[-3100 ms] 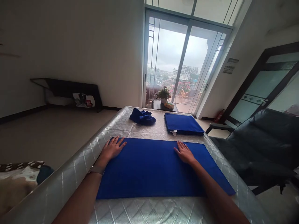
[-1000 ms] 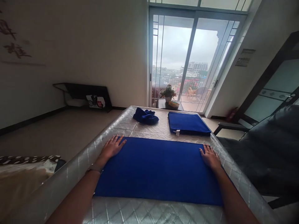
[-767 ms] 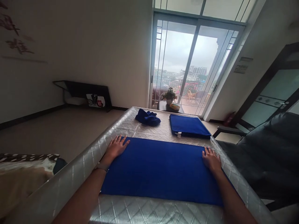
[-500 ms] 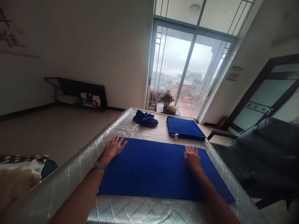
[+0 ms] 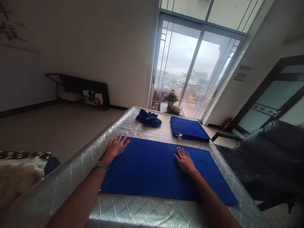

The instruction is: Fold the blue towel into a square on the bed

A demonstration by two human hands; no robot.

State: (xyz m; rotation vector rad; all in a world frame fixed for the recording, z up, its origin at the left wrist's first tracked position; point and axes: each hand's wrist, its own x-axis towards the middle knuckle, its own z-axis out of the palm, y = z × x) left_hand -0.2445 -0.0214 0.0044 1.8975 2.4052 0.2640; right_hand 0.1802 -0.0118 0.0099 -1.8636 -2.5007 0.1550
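A blue cloth, perhaps a towel, lies flat and smooth as a wide rectangle on a silver quilted table cover. My left hand rests open at the cloth's far left corner, fingers spread, a band on its wrist. On the right half of the cloth, near its far edge, my right hand lies palm down with fingers stretched out. Beyond the cloth sit a crumpled blue cloth on the left and a neatly folded blue cloth with a white tag on the right.
Close on the right stands a dark padded armchair. Behind the table's far end, a small dark table bears a potted plant before glass sliding doors. A black rack stands by the left wall; a patterned fabric heap is at lower left.
My right hand has slid left across the flat cloth, away from its right edge. My left hand stays at the far left corner. The view has shifted slightly.
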